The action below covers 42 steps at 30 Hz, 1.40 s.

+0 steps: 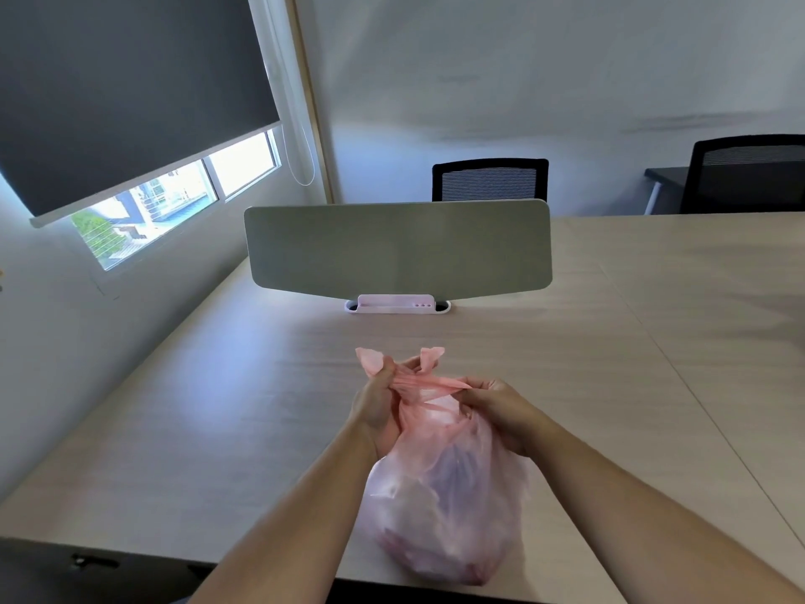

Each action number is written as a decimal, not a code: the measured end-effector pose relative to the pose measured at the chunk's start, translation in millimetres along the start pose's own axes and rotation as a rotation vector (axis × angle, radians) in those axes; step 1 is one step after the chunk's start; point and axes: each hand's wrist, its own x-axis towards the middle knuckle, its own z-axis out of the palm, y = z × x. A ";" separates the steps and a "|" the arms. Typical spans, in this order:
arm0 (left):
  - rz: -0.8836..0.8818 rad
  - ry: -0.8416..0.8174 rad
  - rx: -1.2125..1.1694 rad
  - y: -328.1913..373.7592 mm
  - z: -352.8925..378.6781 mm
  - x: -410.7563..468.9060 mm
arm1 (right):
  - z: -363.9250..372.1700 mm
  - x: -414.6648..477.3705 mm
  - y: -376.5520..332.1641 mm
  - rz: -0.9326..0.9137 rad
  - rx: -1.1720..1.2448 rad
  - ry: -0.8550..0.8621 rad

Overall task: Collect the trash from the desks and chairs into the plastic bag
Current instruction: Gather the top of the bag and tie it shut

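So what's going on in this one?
A person stands at a light wooden desk with a pink plastic bag resting on it, bulging with collected stuff. The left hand and the right hand each grip one of the bag's handles, which are pulled together and twisted, apparently to tie the bag shut. A grey divider panel stands further back on the desk.
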 end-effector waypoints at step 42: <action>0.551 0.292 1.082 -4.5 6.2 1.0 | -3.0 11.5 -33.9 -0.590 -1.501 0.436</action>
